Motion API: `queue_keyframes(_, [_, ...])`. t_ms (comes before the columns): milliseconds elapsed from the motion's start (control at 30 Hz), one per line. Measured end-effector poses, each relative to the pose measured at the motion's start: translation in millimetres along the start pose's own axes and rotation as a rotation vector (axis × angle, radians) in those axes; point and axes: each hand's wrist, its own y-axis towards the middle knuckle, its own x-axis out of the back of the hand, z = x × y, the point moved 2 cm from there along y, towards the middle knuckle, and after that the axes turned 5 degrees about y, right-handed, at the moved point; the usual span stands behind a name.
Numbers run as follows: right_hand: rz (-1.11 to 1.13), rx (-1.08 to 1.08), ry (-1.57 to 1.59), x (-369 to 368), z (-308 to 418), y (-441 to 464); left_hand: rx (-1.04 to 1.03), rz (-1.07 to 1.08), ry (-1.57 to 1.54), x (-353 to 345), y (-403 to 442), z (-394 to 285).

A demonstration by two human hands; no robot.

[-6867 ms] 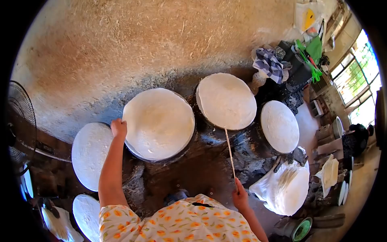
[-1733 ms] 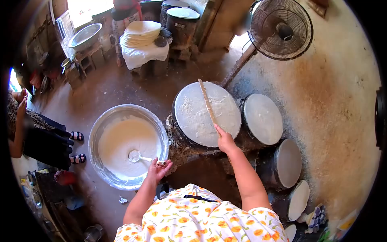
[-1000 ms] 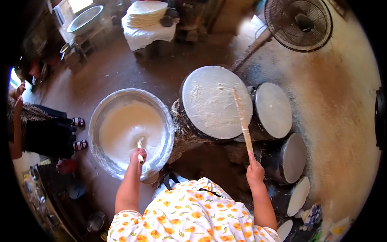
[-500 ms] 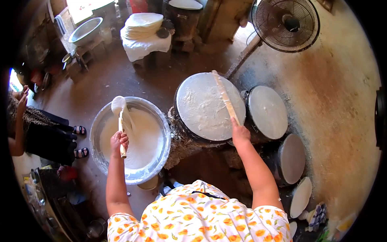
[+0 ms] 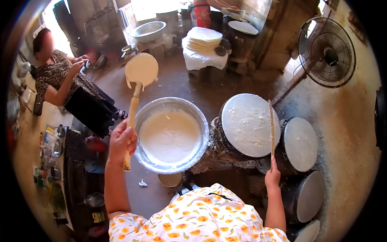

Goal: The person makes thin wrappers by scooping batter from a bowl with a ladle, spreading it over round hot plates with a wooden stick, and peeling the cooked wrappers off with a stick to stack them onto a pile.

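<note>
My left hand (image 5: 122, 139) is closed around the bamboo handle of a ladle (image 5: 133, 107), raised to the left of a wide basin (image 5: 204, 131). Pale batter fills the ladle's round bowl and drips over its rim. More of the same batter (image 5: 170, 139) lies in the basin. A long flat wooden stick (image 5: 271, 127) is in my right hand (image 5: 273, 176), its blade along the right side of a round griddle (image 5: 246, 125). White, rough residue is smeared across that griddle's surface; whether the stick touches it I cannot tell.
More round griddles (image 5: 300, 144) curve down the right side, with a standing fan (image 5: 328, 54) behind. A stack of flat round sheets (image 5: 203, 39) rests on a white cloth. Another person (image 5: 66, 76) stands at the left, near a cluttered table (image 5: 66, 177). A metal basin (image 5: 149, 29) stands farther back.
The ladle has risen out of the basin and moved left, now full of batter. My right hand with the stick has shifted toward the griddle's right edge. The view has turned left.
</note>
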Motion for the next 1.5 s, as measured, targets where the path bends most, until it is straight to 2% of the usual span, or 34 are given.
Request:
queue_keyframes(100, [-0.025, 0.138, 0.030, -4.3, 4.8, -8.4, 0.197, -0.030, -0.041, 11.6, -7.9, 58.8])
queue_keyframes(200, [0.066, 0.096, 0.051, -6.0, 18.9, -17.0, 0.468, -0.082, -0.190, 25.7, -12.5, 121.8])
queue_keyframes(300, [0.075, 0.123, 0.061, -11.3, 24.7, -20.1, 0.587, -0.141, -0.122, 34.2, -29.9, 144.4])
queue_keyframes(367, [0.095, 0.142, 0.117, -12.6, 31.8, -20.2, 0.580, -0.092, -0.140, 32.8, -49.9, 113.3])
queue_keyframes(433, [0.091, 0.164, 0.120, -14.4, 37.2, -19.7, 0.426, 0.016, -0.368, 33.0, -63.9, 83.2])
queue_keyframes(467, [0.082, 0.183, 0.126, -15.7, 40.9, -18.5, 0.357, 0.031, -0.383, 35.0, -66.1, 78.7])
queue_keyframes(500, [0.079, 0.183, 0.126, -16.8, 45.2, -18.2, 0.355, 0.034, -0.383, 35.9, -62.2, 81.3])
queue_keyframes(567, [0.092, 0.123, 0.161, -19.9, 51.0, -18.8, 0.337, -0.066, -0.194, 39.4, -50.2, 95.2])
queue_keyframes(600, [0.075, 0.190, 0.189, -24.4, 50.6, -18.9, 0.352, -0.058, -0.167, 38.5, -40.4, 99.8])
queue_keyframes(667, [0.094, 0.179, 0.218, -26.4, 57.5, -24.8, 0.415, -0.062, -0.180, 41.5, -20.8, 119.3])
queue_keyframes(767, [0.182, 0.160, 0.243, -28.9, 62.5, -38.5, 0.499, -0.050, -0.175, 26.1, -2.3, 113.1])
queue_keyframes(900, [0.060, 0.217, 0.178, -26.7, 61.2, -64.6, 0.492, 0.289, -0.467, 2.4, 22.8, 84.0])
queue_keyframes(933, [0.077, 0.145, 0.156, -19.7, 64.1, -71.3, 0.438, 0.359, -0.494, -7.4, 28.0, 75.4])
queue_keyframes(967, [0.097, 0.074, 0.137, -12.3, 66.8, -78.9, 0.385, 0.425, -0.521, -18.8, 33.4, 67.4])
queue_keyframes(1000, [0.070, 0.043, 0.139, -9.7, 63.4, -85.7, 0.349, 0.405, -0.349, -35.3, 39.4, 64.4])
queue_keyframes(1033, [0.034, 0.037, 0.140, -6.0, 58.6, -93.6, 0.360, 0.439, -0.338, -50.6, 49.3, 63.3])
queue_keyframes(1100, [-0.021, 0.003, 0.140, 2.7, 45.4, -110.8, 0.364, 0.483, -0.115, -87.1, 66.6, 63.0])
queue_keyframes(1133, [-0.072, 0.034, 0.128, 7.2, 37.7, -117.4, 0.418, 0.501, -0.134, -107.2, 72.5, 67.3])
queue_keyframes(1200, [-0.165, 0.047, 0.108, 18.3, 19.9, -128.8, 0.393, 0.581, -0.061, -157.9, 66.4, 63.1])
queue_keyframes(1400, [-0.370, 0.021, 0.088, 107.0, -45.4, -155.7, 0.179, 0.790, 0.367, -355.0, -31.9, 44.1])
queue_keyframes(1500, [-0.420, -0.067, -0.041, 156.1, -96.5, -174.3, 0.109, 0.976, 0.383, -455.6, -95.4, 56.2])
